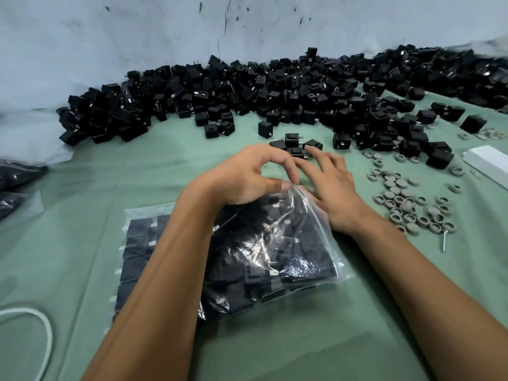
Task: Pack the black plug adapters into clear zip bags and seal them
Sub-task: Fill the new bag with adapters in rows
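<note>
One bag is full; the left hand pinches its mouth, the right hand is spread; the pile at twelve o'clock remains.

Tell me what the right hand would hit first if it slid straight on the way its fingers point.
Most likely the small cluster of loose adapters just beyond the right hand; its fingertips look nearly on them, though depth is unclear.

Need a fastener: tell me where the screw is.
Head view, right side: the screw lies on the green cloth at the near edge of the grey rings.
</note>
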Tool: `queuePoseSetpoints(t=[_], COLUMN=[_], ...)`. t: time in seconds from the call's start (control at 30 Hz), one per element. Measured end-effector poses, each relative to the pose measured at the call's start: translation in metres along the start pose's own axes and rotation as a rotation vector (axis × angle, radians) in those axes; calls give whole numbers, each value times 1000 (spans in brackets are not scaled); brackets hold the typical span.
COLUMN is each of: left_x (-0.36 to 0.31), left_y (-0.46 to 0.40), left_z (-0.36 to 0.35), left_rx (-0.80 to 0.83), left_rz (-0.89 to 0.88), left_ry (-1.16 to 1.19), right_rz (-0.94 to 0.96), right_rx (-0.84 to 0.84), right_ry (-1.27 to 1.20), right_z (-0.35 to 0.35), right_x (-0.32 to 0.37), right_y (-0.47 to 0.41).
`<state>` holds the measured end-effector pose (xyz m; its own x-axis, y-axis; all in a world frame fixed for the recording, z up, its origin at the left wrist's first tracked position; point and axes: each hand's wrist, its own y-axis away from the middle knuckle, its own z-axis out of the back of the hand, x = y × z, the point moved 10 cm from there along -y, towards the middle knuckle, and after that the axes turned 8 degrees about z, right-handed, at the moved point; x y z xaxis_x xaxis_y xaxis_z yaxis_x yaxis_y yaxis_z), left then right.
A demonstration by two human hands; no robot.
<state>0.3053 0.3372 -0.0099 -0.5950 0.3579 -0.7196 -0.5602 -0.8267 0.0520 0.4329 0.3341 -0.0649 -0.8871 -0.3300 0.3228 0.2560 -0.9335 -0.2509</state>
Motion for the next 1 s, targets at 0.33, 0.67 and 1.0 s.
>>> queuePoseSetpoints(t=[0.33, 0.67, 1.0], left_x=[-7, 32, 10], left_y=[2, 16, 5], left_z=[-11, 50, 17], left_rx=[94, -154, -27], left_rz=[10, 71, 41], left_ry=[43, 99, -17], right_rz=[-87, -91, -11], right_rx=[72, -170, -109], right_ry=[135, -200, -675], right_z=[-2, 13, 28], right_x=[-12, -22, -4], right_y=[-40, -28, 13])
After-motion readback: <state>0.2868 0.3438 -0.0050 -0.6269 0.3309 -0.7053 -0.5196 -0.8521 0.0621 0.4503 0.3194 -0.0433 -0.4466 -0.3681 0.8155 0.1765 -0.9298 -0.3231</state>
